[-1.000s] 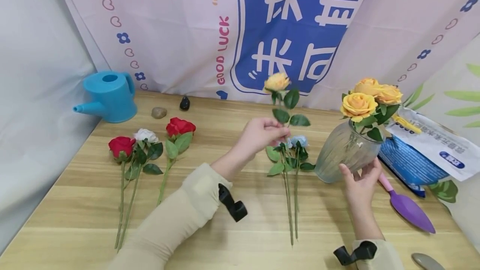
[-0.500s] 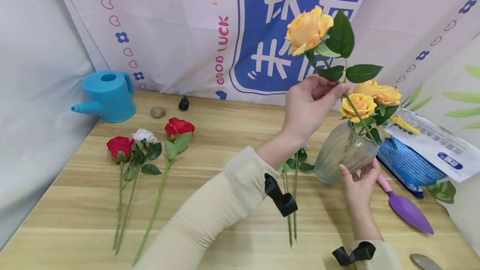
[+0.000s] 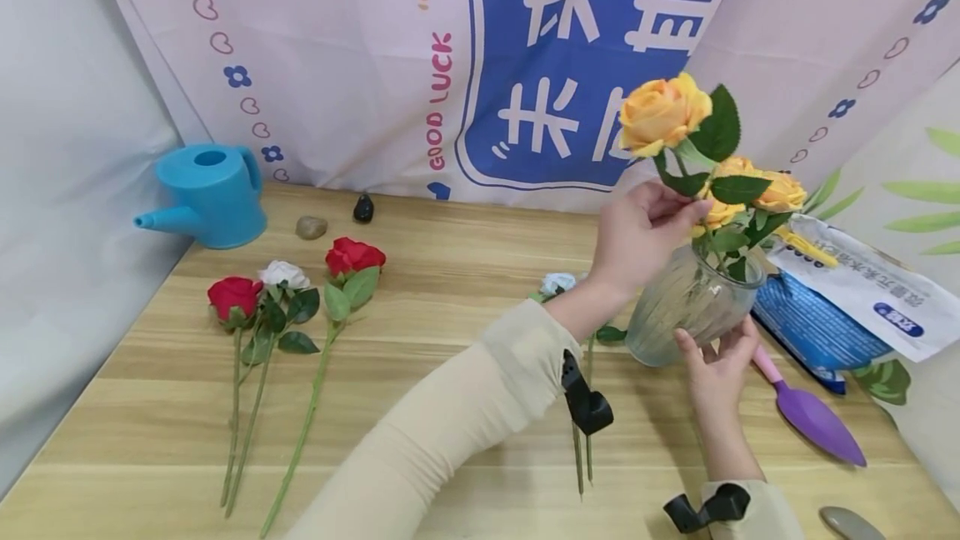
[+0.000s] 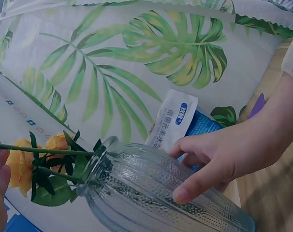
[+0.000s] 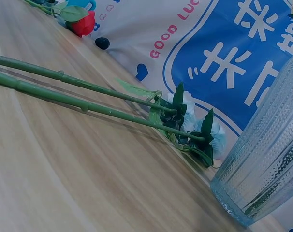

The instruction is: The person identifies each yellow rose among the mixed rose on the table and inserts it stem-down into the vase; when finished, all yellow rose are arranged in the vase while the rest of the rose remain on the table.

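My left hand (image 3: pixel 637 240) pinches the stem of a yellow rose (image 3: pixel 663 117) between thumb and fingers, above the mouth of a ribbed glass vase (image 3: pixel 671 319). In the left wrist view, the green stem (image 4: pixel 50 151) runs into the vase's mouth. Several other yellow roses (image 3: pixel 780 192) stand in the vase, partly behind the held one. My right hand (image 3: pixel 720 377) grips the vase low on its side, thumb and fingers spread around the glass. The vase leans to the right in the head view. Light blue roses (image 5: pixel 216 137) lie left of it, partly covered by my left arm.
Two red roses (image 3: pixel 235 298) and a white rose (image 3: pixel 283 275) lie on the left of the table. A blue watering can (image 3: pixel 210 198), a brown stone (image 3: pixel 311 227) and a black stone (image 3: pixel 363 208) stand behind. A purple trowel (image 3: pixel 821 423) and a blue-white packet (image 3: pixel 825 332) lie right.
My left hand has carried the yellow rose rightward from above the blue roses to the vase, then lowered its stem into the mouth. My right hand stays on the vase.
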Demonstrator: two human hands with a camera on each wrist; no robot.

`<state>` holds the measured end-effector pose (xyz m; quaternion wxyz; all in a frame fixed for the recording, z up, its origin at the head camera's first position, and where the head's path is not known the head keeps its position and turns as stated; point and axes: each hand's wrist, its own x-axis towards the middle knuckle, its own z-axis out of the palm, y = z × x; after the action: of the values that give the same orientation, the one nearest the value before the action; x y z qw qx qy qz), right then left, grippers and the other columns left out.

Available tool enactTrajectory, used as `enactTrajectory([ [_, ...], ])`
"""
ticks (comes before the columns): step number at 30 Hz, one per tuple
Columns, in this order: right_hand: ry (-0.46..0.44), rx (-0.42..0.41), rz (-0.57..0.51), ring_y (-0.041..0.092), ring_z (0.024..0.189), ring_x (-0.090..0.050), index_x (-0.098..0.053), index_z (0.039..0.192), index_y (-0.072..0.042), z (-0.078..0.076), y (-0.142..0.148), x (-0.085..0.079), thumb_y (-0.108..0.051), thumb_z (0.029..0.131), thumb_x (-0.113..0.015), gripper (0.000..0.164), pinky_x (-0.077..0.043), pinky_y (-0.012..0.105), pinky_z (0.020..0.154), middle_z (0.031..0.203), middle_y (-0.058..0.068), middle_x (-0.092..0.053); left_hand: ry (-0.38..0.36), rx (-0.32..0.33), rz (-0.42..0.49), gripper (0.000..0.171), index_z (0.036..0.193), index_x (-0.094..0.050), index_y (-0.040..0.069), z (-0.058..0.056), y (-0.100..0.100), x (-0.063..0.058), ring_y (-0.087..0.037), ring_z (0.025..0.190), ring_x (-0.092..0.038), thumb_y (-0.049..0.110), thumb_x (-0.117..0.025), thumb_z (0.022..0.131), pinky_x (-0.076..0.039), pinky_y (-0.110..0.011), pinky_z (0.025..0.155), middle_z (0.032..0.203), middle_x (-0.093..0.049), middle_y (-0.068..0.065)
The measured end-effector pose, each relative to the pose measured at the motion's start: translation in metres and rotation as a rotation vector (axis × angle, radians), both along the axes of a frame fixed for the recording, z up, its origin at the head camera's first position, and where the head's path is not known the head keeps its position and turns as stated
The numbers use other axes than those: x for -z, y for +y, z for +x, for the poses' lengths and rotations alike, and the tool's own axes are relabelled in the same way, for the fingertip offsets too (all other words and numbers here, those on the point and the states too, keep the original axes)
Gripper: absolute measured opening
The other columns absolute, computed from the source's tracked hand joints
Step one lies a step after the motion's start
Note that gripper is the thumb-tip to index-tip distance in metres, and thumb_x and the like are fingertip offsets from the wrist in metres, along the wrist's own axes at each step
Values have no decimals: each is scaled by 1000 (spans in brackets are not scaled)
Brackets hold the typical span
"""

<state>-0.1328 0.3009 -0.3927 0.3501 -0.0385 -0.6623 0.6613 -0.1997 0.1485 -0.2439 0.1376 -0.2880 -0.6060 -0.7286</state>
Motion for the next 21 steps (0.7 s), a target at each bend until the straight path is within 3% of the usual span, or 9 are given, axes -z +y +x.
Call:
enactTrajectory([
  [4, 9, -3, 12, 19, 129, -25, -23, 134, -13, 0, 0, 0, 15, 77, -60, 73, -22, 43, 105, 137, 6, -31, 12, 30, -82, 15, 90, -63, 1, 5, 9, 0, 2, 76, -62, 10, -68, 79, -46, -8, 67, 86, -68, -7],
  [8, 55, -26, 10, 20, 129, -25, -24, 134, -12, -4, 7, 9, 9, 76, -65, 75, -25, 36, 104, 137, 8, -31, 26, 6, -216, 14, 88, -64, 6, 6, 14, -1, 9, 72, -58, 16, -68, 80, -44, -5, 65, 83, -69, 0],
  [12, 72, -32, 27, 21, 129, -25, -24, 135, -13, -5, 12, 14, 1, 75, -70, 77, -28, 30, 103, 138, 10, -30, -76, 21, -279, 12, 85, -64, 10, 0, 20, 1, 10, 70, -56, 21, -67, 81, -44, -5, 62, 81, -68, 6],
  [15, 54, -17, 30, 22, 129, -24, -24, 135, -13, -3, 8, 10, 0, 75, -70, 76, -27, 34, 104, 139, 11, -29, -152, 35, -313, 11, 81, -64, 12, -6, 25, 2, 9, 69, -56, 23, -69, 80, -44, -6, 60, 80, -67, 8],
  [21, 4, 6, 4, 20, 130, -22, -21, 135, -11, -1, 2, 3, 8, 76, -66, 76, -22, 41, 106, 140, 9, -26, -182, 81, -427, 12, 78, -65, 14, -19, 35, 5, 7, 67, -56, 25, -71, 78, -43, -7, 59, 76, -66, 10],
])
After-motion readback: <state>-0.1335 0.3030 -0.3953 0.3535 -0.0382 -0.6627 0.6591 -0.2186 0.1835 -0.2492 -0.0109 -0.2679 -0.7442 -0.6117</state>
